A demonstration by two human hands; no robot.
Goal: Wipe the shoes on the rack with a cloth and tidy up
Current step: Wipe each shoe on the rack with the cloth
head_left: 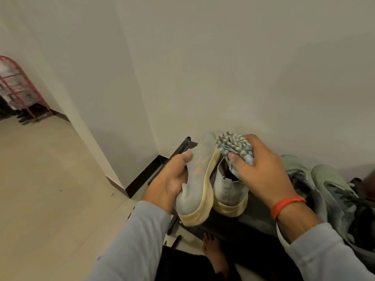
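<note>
My left hand (172, 179) grips a pale grey knit shoe with a yellowed sole (199, 179), lifted and tilted on its side above the left end of the black shoe rack (255, 218). Its twin (229, 191) stands upright on the rack just to the right. My right hand (261, 171) holds a bunched grey-and-white striped cloth (235, 147), close to the toe of the lifted shoe and above the standing one.
A pair of green and dark grey sneakers (324, 183) sits on the rack at the right. The wall runs close behind the rack. My bare foot (213, 252) is on the tiled floor below. A red wire rack (18, 88) stands far left.
</note>
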